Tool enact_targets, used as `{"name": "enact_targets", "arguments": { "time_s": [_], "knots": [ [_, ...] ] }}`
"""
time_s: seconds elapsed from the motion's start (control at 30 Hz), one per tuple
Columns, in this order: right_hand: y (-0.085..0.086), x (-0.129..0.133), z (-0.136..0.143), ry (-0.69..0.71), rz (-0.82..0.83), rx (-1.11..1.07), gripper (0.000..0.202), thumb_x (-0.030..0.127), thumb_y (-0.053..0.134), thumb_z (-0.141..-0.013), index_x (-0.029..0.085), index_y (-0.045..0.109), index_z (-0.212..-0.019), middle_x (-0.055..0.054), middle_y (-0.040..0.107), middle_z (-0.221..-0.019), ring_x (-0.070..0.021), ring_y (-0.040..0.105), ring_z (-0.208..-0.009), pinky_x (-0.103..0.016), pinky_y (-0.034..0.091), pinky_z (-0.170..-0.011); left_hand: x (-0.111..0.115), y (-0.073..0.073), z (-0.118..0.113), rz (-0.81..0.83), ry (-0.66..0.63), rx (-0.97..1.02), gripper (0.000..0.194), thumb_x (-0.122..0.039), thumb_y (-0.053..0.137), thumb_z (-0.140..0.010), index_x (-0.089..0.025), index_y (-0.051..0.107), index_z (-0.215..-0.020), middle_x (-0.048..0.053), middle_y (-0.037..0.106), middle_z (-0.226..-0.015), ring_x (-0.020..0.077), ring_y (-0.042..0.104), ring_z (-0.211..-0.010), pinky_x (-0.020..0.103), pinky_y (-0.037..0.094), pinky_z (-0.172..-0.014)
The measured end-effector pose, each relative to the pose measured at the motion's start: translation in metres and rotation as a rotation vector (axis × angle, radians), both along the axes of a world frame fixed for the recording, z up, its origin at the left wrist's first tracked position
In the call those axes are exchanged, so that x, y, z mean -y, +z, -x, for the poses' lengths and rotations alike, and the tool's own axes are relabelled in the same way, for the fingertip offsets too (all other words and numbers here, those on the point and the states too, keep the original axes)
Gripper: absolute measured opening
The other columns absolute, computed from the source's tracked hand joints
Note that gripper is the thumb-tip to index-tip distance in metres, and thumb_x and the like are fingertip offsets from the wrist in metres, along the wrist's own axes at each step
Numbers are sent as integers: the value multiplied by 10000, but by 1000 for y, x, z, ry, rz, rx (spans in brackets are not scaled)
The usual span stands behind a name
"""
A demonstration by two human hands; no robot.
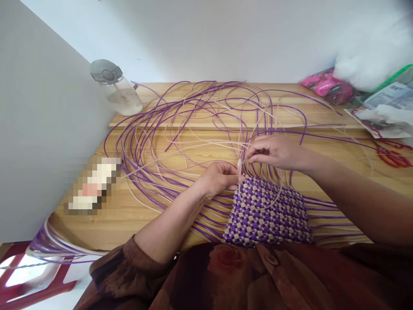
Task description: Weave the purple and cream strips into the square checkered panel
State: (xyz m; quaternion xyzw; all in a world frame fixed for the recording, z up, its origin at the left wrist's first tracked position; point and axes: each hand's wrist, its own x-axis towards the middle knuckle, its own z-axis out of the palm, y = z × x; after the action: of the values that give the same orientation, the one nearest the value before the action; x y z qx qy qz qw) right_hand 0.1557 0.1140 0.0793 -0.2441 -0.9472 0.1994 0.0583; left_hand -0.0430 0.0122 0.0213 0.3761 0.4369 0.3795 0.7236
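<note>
A woven purple-and-beige panel lies on the table close to my body, with long plastic strands running out from its edges. At its upper left corner, my left hand is closed, thumb and fingers pinching the weave where a strand comes out. My right hand is just above that corner, its fingers curled together around beige strands. One beige strand makes a loop over the panel's surface. A short pale upright piece stands between my hands; its kind is unclear.
Loose purple and beige strands spread over the wooden table. A clear water bottle stands at the back left, near a pixelated item. Red-handled pliers or scissors, a pink bundle and plastic bags lie right.
</note>
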Motion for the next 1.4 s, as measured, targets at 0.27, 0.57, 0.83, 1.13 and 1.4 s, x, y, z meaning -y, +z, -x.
{"name": "enact_targets", "arguments": {
  "time_s": [0.27,0.57,0.83,1.13,1.4],
  "knots": [
    [29,28,0,193,-10,0,269,291,462,-979,191,678,-853,-39,672,-850,-169,569,-852,-320,396,-843,-1,-3,0,80,-18,-58,395,-336,908,-538,-107,618,-676,-28,565,-593,55,532,-506,186,505,-500],
    [5,14,44,57,-233,-50,238,244,525,-933,201,741,-843,-45,714,-806,-208,518,-866,-341,340,-837,2,-7,-5,-24,59,7,306,-252,883,-584,-97,642,-688,-4,626,-622,79,593,-564,226,540,-600],
    [10,33,-3,37,-232,157,249,268,480,-938,200,682,-809,-45,635,-739,-194,513,-768,-319,312,-742,0,-3,-4,92,66,68,366,-208,912,-527,-96,612,-706,-12,616,-615,65,580,-536,182,506,-535],
    [9,62,-11,-208,-34,158,144,271,491,-921,200,595,-851,1,628,-719,-131,531,-629,-265,300,-597,2,1,-6,39,162,68,431,-277,915,-538,-116,583,-760,-18,621,-650,69,575,-550,201,517,-542],
    [5,74,11,-388,330,-30,260,348,515,-870,185,513,-667,38,464,-578,-96,407,-546,-252,283,-535,2,4,-8,143,160,122,278,-189,852,-617,-110,595,-688,-19,576,-632,59,543,-548,176,499,-524]
  ]
}}
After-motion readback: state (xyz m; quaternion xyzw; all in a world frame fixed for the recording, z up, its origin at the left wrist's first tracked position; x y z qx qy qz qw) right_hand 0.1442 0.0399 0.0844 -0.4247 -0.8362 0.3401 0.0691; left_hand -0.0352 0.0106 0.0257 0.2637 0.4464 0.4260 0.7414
